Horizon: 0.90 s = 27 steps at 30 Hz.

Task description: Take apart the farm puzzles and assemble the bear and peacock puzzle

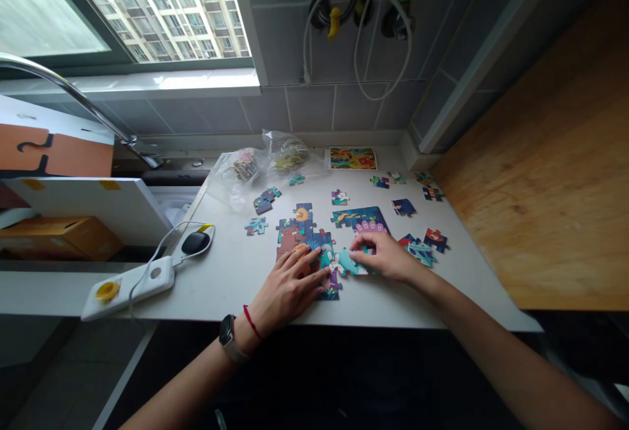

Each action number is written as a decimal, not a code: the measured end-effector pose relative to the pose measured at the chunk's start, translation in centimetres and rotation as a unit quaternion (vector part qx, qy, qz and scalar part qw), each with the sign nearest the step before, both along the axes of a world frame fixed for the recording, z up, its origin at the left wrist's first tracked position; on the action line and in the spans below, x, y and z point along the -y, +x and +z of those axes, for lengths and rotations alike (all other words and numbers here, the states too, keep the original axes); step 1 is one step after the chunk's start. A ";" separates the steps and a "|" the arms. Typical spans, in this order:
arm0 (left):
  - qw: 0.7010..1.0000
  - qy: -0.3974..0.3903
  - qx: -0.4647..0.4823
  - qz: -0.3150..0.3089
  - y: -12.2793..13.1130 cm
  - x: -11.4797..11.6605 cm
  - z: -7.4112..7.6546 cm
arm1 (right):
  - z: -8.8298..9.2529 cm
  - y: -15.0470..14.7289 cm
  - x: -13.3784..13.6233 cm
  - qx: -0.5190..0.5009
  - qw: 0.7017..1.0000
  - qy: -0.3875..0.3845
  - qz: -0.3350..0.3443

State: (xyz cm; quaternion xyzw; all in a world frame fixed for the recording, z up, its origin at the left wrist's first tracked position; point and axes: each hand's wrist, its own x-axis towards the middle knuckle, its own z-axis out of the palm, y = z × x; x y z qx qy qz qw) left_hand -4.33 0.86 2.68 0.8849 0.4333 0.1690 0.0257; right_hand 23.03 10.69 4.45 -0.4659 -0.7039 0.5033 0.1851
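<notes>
The left hand [287, 289] is lying open, fingers spread, on a cluster of joined multicoloured cardboard jigsaw pieces [299, 240]. The right hand [386, 256] is pressing its fingertips onto a loose teal jigsaw piece [348, 261], grip unclear, on the white worktop [221, 279]; a rectangular printed picture card [352, 158] is lying beyond.

Puzzle pcs [302, 219]: teal/navy, orange bits

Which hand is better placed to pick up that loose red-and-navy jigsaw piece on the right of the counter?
Right, probably: the right hand lies nearer the loose red-and-navy jigsaw piece, while the left hand sits farther away on the assembled jigsaw section.
</notes>
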 end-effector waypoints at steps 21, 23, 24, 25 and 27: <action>0.999 -0.031 -0.013 -0.015 -2.0 0.9 -0.3 | 1.2 -2.6 0.1 0.200 0.977 0.068 -0.016; 0.999 -0.032 -0.012 -0.018 -2.6 1.2 -0.2 | 1.2 -2.9 0.5 0.206 0.975 0.078 -0.014; 0.999 -0.034 -0.011 -0.019 -2.9 1.4 -0.1 | 1.2 -3.0 0.7 0.209 0.974 0.085 -0.012; 0.999 -0.035 -0.010 -0.020 -3.2 1.6 -0.1 | 1.1 -3.2 0.9 0.211 0.973 0.095 -0.009; 0.999 -0.040 -0.015 -0.022 -3.9 2.0 -0.1 | 0.9 -3.6 1.3 0.210 0.970 0.123 -0.002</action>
